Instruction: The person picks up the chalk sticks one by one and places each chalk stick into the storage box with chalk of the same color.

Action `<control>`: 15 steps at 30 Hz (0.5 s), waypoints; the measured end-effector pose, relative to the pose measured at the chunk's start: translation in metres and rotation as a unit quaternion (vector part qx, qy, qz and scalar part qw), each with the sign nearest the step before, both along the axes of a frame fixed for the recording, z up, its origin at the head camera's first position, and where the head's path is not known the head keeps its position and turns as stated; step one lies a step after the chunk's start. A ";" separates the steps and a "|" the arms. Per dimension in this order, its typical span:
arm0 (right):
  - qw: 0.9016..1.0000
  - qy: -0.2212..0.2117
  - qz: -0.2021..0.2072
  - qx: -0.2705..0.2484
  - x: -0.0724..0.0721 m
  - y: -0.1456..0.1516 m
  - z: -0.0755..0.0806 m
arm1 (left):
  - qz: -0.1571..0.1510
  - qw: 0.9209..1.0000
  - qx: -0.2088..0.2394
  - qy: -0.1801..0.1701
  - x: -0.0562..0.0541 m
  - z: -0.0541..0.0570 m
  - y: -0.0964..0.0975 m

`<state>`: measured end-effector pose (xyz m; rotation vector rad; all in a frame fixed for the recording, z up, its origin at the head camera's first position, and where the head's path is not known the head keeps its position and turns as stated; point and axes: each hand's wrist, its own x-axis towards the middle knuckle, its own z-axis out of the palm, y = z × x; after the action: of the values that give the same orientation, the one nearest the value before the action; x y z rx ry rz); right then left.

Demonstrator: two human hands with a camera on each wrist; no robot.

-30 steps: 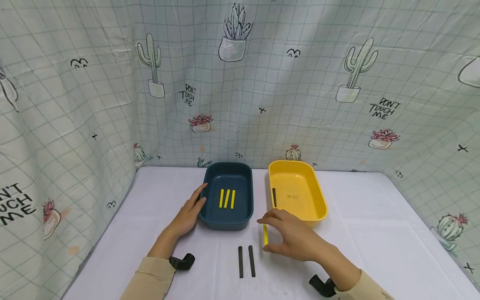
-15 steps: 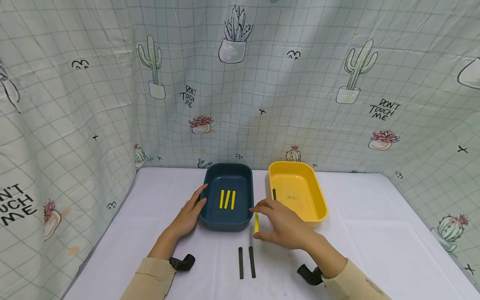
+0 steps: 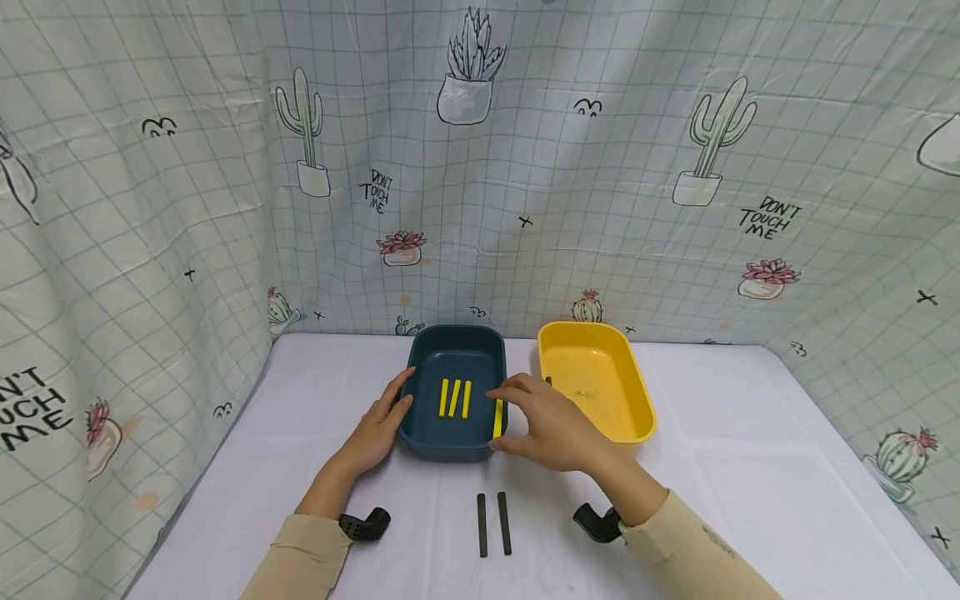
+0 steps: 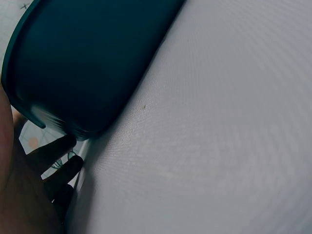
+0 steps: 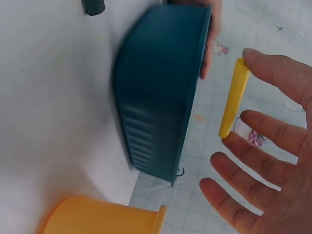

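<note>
My right hand (image 3: 555, 423) pinches a short yellow stick (image 5: 234, 97) by its two ends, thumb at one and a fingertip at the other. In the head view it is over the right rim of the dark blue tub (image 3: 452, 451). Inside that tub lie three yellow sticks (image 3: 454, 399), side by side. At the tub's left rim, my left hand (image 3: 377, 427) touches the side with its fingertips; the left wrist view shows its fingers (image 4: 63, 170) spread and fairly straight against the wall. Two black sticks (image 3: 492, 523) lie on the table in front.
To the right stands a yellow tub (image 3: 642, 392); the end of a black stick (image 3: 548, 380) shows inside it, mostly hidden by my right hand. The table has a white cloth (image 3: 720, 467). A patterned curtain (image 3: 495, 183) encloses the back and sides.
My right hand has carried the yellow stick leftward and away from me, from in front of the yellow tub to the blue tub's right rim. My left hand has stayed put.
</note>
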<state>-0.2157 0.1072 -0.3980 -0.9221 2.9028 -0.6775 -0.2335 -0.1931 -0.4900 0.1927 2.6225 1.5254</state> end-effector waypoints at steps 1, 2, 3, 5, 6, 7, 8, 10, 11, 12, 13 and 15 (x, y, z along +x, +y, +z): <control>1.000 -0.002 -0.001 0.001 -0.002 -0.001 0.000 | 0.000 1.000 0.000 0.001 0.000 0.000 0.000; 1.000 -0.004 -0.001 0.002 -0.003 -0.002 0.000 | 0.000 1.000 0.000 0.001 0.000 0.000 0.000; 1.000 -0.007 -0.003 0.002 -0.005 -0.003 0.000 | 0.000 1.000 0.001 0.002 0.001 0.000 0.000; 1.000 -0.012 -0.006 0.004 -0.009 -0.005 -0.001 | 0.002 1.000 0.003 0.001 0.000 -0.001 0.000; 1.000 -0.015 -0.008 0.004 -0.011 -0.005 -0.001 | 0.002 1.000 0.003 0.001 0.000 -0.001 0.000; 1.000 -0.018 -0.009 0.003 -0.013 -0.006 -0.001 | 0.001 1.000 0.003 0.002 0.000 -0.001 0.000; 1.000 -0.020 -0.010 0.002 -0.015 -0.007 -0.001 | 0.001 1.000 0.003 0.002 0.000 -0.001 0.000; 1.000 -0.022 -0.011 0.000 -0.018 -0.009 -0.002 | 0.000 1.000 0.002 0.002 0.000 -0.001 0.000; 1.000 -0.023 -0.013 -0.001 -0.019 -0.010 -0.002 | -0.001 1.000 0.003 0.002 0.001 -0.001 0.000; 1.000 -0.024 -0.013 -0.002 -0.021 -0.011 -0.002 | -0.001 1.000 0.002 0.002 0.001 0.000 -0.001; 1.000 -0.025 -0.015 -0.001 -0.022 -0.012 -0.003 | -0.002 1.000 0.002 0.001 0.001 0.000 -0.001; 1.000 -0.025 -0.019 0.001 -0.025 -0.014 -0.005 | -0.002 1.000 -0.001 0.001 0.001 0.000 -0.001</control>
<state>-0.2410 0.0936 -0.4027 -0.8398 2.8821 -0.6899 -0.2327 -0.1938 -0.4896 0.1983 2.6227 1.5221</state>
